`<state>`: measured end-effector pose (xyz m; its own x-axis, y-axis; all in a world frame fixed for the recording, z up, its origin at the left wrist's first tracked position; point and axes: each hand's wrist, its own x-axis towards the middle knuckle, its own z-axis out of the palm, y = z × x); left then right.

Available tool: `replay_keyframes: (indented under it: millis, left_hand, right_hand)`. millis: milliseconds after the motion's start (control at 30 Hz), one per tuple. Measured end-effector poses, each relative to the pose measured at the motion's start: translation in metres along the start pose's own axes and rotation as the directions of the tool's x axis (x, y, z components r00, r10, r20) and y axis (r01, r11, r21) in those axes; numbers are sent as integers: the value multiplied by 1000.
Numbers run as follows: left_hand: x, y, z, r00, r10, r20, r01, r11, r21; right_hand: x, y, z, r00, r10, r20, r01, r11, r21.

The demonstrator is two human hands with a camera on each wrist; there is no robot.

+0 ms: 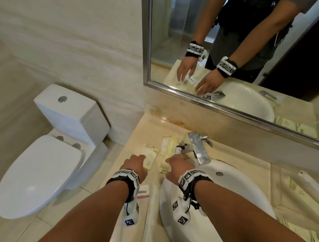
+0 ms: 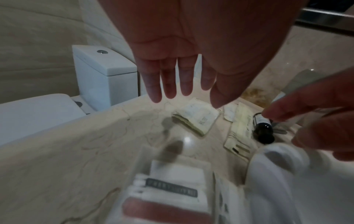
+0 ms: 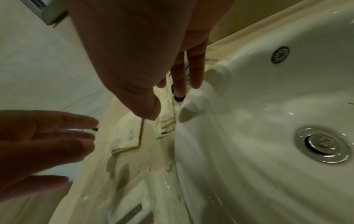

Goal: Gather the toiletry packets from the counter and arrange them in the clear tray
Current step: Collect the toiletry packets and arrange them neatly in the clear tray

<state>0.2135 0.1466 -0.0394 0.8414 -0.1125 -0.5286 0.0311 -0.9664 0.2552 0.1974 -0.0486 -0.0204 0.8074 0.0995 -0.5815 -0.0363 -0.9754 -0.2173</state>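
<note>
A flat cream packet stack (image 1: 150,157) (image 2: 195,119) (image 3: 128,133) lies on the marble counter (image 1: 120,172) left of the sink. My left hand (image 1: 138,162) (image 2: 182,84) hovers just over it, fingers straight and spread, holding nothing. Beside it lie long cream packets (image 1: 168,148) (image 2: 241,121) (image 3: 166,122) and a small dark bottle (image 2: 263,128). My right hand (image 1: 174,164) (image 3: 172,89) reaches over these with straight fingers, empty; whether it touches them I cannot tell. Near the counter's front, what looks like the clear tray (image 3: 134,197) holds a white packet with a red band (image 1: 143,193) (image 2: 168,189).
The white sink basin (image 1: 233,181) and chrome faucet (image 1: 198,148) stand right of my hands. More cream packets (image 1: 297,189) and a long white box (image 1: 316,185) lie on the counter's right side. A toilet (image 1: 45,165) stands left, below the counter edge. A mirror (image 1: 243,41) hangs behind.
</note>
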Motion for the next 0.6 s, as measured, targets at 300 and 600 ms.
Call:
replay_keyframes:
  millis: [300, 600]
  left_hand:
    - [56, 0, -8, 999, -30, 26, 31, 999, -41]
    - [96, 8, -10, 996, -53, 70, 50, 998, 41]
  right_hand:
    - [76, -10, -23, 997, 78, 27, -77, 996, -39]
    - [130, -10, -29, 993, 115, -6, -115, 993, -34]
